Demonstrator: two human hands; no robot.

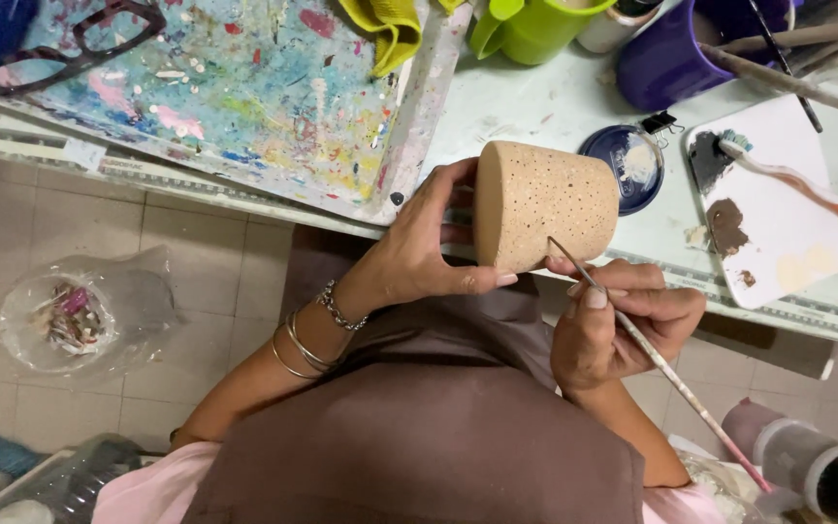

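Note:
My left hand (419,254) grips a tan speckled ceramic cup (543,206), held on its side above the table edge, thumb under it and fingers at its base. My right hand (618,320) holds a thin paintbrush (666,369) like a pencil. The brush tip touches the cup's lower side. Silver bracelets (310,338) circle my left wrist. I wear a brown apron (419,427) over pink sleeves.
A paint-splattered board (244,87) with black glasses (60,49) lies at left. A white palette (778,223) with brown paint and a toothbrush (788,175), a dark blue lid (628,165), a green mug (535,29) and a purple cup (671,58) sit on the table. A plastic bag (80,315) lies on the floor.

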